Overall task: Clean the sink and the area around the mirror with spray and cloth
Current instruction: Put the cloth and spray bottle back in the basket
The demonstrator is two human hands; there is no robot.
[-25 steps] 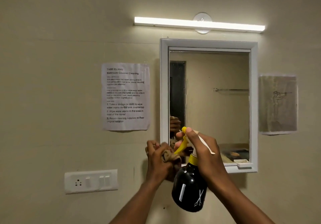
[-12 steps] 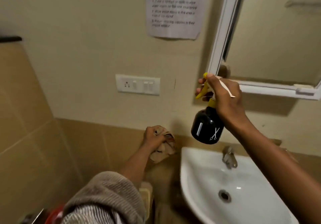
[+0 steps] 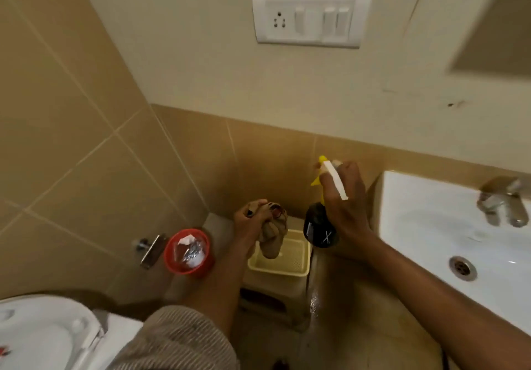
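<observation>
1. Nearest the camera, a ribbed grey-brown sleeve (image 3: 178, 341) covers the left upper arm; a white toilet (image 3: 43, 338) sits at the lower left corner.
2. The left hand (image 3: 250, 220) is clenched around a bunched brown cloth (image 3: 271, 236), fingers wrapped tight on its top; the loose end hangs down over a pale yellow basket (image 3: 280, 267) that rests on a beige stool (image 3: 273, 298).
3. The right hand (image 3: 343, 197) grips the neck of a black spray bottle (image 3: 319, 227), fingers closed around its yellow-and-white trigger head (image 3: 330, 177). The bottle bears a white scissors mark and a white bar; no readable words.
4. The bottle hangs just beside the cloth, between it and the white sink (image 3: 448, 234), whose drain (image 3: 462, 267) and metal tap (image 3: 501, 203) show at the right.
5. A red bucket (image 3: 188, 252) stands on the floor left of the stool, near a wall-mounted metal fitting (image 3: 150, 247).
6. Farthest, a white switch plate (image 3: 311, 18) with a socket sits on the cream wall.
</observation>
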